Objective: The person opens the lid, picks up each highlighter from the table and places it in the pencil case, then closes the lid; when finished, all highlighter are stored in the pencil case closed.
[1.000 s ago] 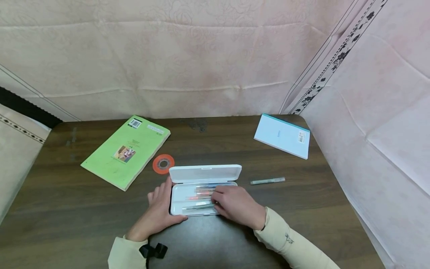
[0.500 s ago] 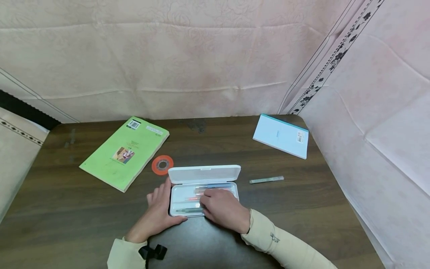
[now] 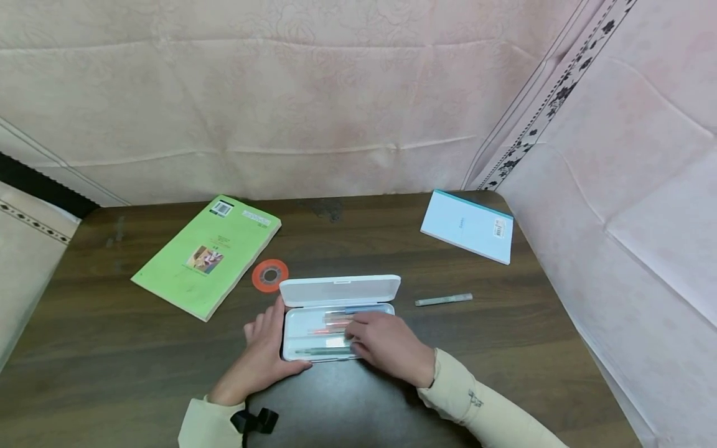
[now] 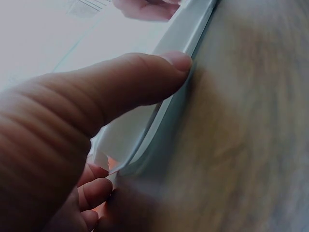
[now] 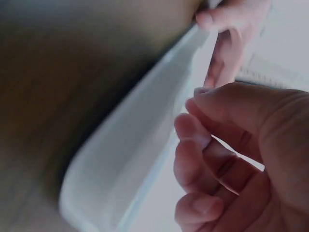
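A white plastic pencil case (image 3: 297,330) lies on the table, its lid (image 3: 342,289) raised at the back. My left hand (image 3: 264,345) holds the case's left end, the thumb (image 4: 140,75) over the front rim and the fingers along the left side. Over the right part of the case is my right hand (image 3: 389,345). Its fingers (image 5: 190,162) are loosely curled, and nothing shows between them in the right wrist view. Inside the case are several pens, among them a greenish pen (image 3: 322,351) along the front; the right hand covers their right ends.
Behind the case's left corner lies an orange tape roll (image 3: 270,275), beside a green book (image 3: 207,258). A grey-green pen (image 3: 444,300) is to the right of the case. Farther back sits a light-blue notebook (image 3: 467,225). Patterned cloth (image 3: 336,112) hangs behind the table.
My right hand moved left and forward with the greenish pen, then drew back right, leaving the pen along the case's front. The left hand stays at the case.
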Demonstrator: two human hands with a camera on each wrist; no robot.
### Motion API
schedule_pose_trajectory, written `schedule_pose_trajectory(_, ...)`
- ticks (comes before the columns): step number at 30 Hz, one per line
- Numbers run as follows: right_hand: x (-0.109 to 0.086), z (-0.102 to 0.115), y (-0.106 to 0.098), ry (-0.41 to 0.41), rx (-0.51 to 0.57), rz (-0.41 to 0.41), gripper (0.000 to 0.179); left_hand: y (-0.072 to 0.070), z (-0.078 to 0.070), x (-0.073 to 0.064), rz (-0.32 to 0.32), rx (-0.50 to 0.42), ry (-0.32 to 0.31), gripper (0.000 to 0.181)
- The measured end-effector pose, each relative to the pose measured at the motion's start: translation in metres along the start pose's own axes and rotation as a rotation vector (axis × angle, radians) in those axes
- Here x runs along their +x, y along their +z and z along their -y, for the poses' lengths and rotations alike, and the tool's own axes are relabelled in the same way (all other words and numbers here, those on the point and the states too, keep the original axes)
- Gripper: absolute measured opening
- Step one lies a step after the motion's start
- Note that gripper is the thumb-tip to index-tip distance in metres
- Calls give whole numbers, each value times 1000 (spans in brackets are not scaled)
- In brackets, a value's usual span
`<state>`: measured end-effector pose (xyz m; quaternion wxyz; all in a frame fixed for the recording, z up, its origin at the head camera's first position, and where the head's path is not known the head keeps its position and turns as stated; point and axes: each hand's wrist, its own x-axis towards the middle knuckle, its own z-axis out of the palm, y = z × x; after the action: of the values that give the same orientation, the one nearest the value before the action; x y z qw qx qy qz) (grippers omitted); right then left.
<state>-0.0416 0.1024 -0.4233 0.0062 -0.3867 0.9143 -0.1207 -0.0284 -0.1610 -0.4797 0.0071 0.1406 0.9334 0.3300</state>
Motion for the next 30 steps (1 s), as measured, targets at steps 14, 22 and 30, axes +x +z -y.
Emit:
schedule_pose_trajectory(14,-55,-103,-29,359,77,-101,13,0,2,0,-8,4,7,119)
schedule_pose_trajectory(22,-88,-146,-25,338,42,-139,11,0,1,1,-3,-17,9,117)
schedule_pose_trajectory(30,-98,-156,-21,365,33,-125,11,1,1,1,-8,-4,13,119)
